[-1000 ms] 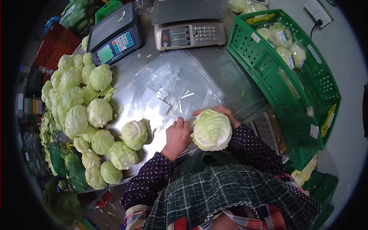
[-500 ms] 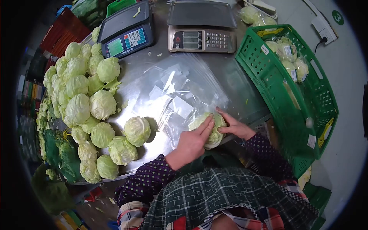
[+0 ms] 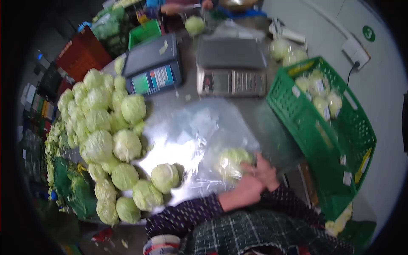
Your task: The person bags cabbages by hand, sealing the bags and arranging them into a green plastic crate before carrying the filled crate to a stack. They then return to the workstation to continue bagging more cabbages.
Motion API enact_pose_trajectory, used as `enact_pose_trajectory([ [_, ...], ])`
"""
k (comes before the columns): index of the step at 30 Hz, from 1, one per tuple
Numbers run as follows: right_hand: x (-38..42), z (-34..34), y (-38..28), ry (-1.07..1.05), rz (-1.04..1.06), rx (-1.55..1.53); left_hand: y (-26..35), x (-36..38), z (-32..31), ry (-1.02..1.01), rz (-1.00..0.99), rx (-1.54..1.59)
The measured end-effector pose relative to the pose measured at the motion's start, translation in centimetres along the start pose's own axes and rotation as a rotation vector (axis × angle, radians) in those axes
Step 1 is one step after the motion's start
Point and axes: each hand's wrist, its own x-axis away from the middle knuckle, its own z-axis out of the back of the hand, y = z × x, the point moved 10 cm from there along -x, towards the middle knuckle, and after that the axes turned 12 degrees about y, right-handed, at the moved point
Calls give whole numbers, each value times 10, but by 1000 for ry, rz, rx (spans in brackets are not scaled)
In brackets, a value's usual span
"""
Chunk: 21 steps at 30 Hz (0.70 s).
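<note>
A pale green cabbage [image 3: 231, 160] lies inside a clear plastic bag [image 3: 227, 123] on the metal table, near its front edge. My left hand [image 3: 244, 190] is low at the cabbage's right side, at the bag's near end, its fingers smeared by motion. Close against it, my right hand [image 3: 265, 173] overlaps it in this view, fingers pointing toward the cabbage and also blurred. Whether either hand grips the bag's edge, I cannot tell. To the left sits a loose cabbage [image 3: 165, 177], beside a large heap of cabbages [image 3: 97, 121].
Two scales, one dark [image 3: 153, 70] and one silver [image 3: 231, 63], stand at the back. On the right, a green crate [image 3: 312, 140] contains several bagged, labelled cabbages [image 3: 325, 100]. Another person's hand [image 3: 172, 8] shows at the far end, near a cabbage [image 3: 195, 26].
The view has tilted upward, showing more of the far end. My hands have come together at the cabbage's right side; the left is off its top. The cabbage now sits within the plastic.
</note>
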Motion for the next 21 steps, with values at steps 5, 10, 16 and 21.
enact_pose_trajectory([
  [5,-20,40,-48,282,187,477,6,10,71,245,-238,-7],
  [10,-27,9,-65,226,620,442,-31,70,43,-201,124,-296],
  [16,-39,-13,-60,294,873,701,-65,92,18,52,91,-443],
  [21,-7,52,-150,165,665,29,-37,96,160,531,101,-16],
])
